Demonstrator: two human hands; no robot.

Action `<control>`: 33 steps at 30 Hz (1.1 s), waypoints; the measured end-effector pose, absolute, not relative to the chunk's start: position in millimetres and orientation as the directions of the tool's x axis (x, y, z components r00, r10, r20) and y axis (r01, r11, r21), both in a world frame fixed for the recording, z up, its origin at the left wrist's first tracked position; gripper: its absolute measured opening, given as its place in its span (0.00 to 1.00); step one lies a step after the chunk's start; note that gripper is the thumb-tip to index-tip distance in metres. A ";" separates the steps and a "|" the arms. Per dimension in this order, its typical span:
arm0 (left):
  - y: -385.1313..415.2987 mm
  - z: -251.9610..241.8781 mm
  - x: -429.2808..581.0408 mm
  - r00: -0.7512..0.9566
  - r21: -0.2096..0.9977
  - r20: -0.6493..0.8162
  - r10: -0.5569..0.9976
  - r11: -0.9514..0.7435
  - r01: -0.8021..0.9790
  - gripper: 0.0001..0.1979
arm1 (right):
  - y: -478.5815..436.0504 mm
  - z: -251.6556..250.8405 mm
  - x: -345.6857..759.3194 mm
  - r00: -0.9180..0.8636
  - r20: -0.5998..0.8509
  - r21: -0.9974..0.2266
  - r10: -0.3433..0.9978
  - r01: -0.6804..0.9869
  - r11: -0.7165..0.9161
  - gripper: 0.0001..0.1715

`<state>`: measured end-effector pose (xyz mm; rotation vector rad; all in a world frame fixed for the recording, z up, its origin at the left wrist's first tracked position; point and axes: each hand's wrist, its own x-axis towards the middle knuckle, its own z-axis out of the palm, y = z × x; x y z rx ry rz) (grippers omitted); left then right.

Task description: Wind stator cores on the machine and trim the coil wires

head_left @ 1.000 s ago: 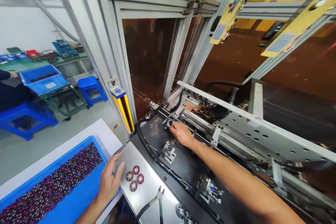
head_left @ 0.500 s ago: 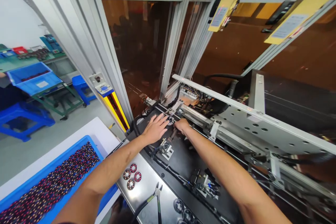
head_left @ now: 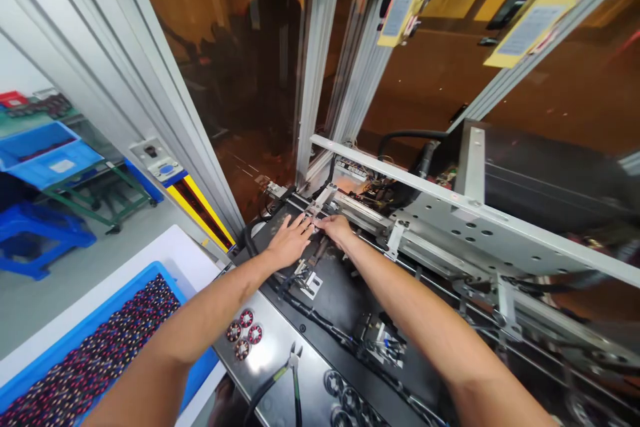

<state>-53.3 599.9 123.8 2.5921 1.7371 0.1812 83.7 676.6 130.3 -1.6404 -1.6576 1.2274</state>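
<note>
My left hand (head_left: 290, 241) lies over the black machine bed with its fingers stretched out, fingertips at a small round part (head_left: 315, 227) on the fixture. From the other side, my right hand (head_left: 337, 229) reaches to the same spot, thumb and fingers pinched together. What it pinches is too small and covered to make out. A metal arm of the fixture (head_left: 323, 200) stands just behind the fingertips. Nearer to me, a slotted metal bracket (head_left: 311, 285) is fixed on the bed.
Diagonal cutters (head_left: 294, 363) lie on the steel ledge between several copper-wound stators (head_left: 243, 349) and dark round parts (head_left: 334, 383). A blue tray (head_left: 173, 282) full of stators is at left. A perforated metal rail (head_left: 450, 213) runs behind my right arm. Yellow sensor bars (head_left: 200, 210) flank the frame.
My right hand has shifted left, its fingers now pinching at the round part beside my left fingertips. My left hand stays spread there. The whole view has shifted slightly.
</note>
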 end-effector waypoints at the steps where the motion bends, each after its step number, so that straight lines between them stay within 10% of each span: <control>1: 599.2 126.3 -52.8 0.373 0.071 0.077 0.924 -0.379 0.923 0.21 | 667.9 138.2 91.5 -0.195 -0.194 -0.831 0.961 0.553 -0.055 0.16; 6: 598.1 129.7 -51.8 0.365 0.091 0.040 0.930 -0.367 0.926 0.22 | 603.4 170.4 191.5 -0.457 -0.011 -0.669 0.890 0.664 0.333 0.12; 18: 576.5 160.8 -53.9 0.267 0.131 0.163 0.950 -0.289 0.948 0.24 | 587.6 127.9 250.3 -0.619 0.163 -0.250 0.769 0.728 0.639 0.10; 27: 522.1 206.1 -8.1 0.343 0.305 0.426 0.837 -0.490 0.817 0.21 | 585.2 131.8 249.8 -0.521 0.061 -0.285 0.852 0.809 0.515 0.11; 33: 513.3 175.8 48.5 0.448 0.362 0.304 0.840 -0.537 0.762 0.19 | 599.4 128.6 254.2 -0.206 -0.134 -0.422 0.969 0.897 0.132 0.16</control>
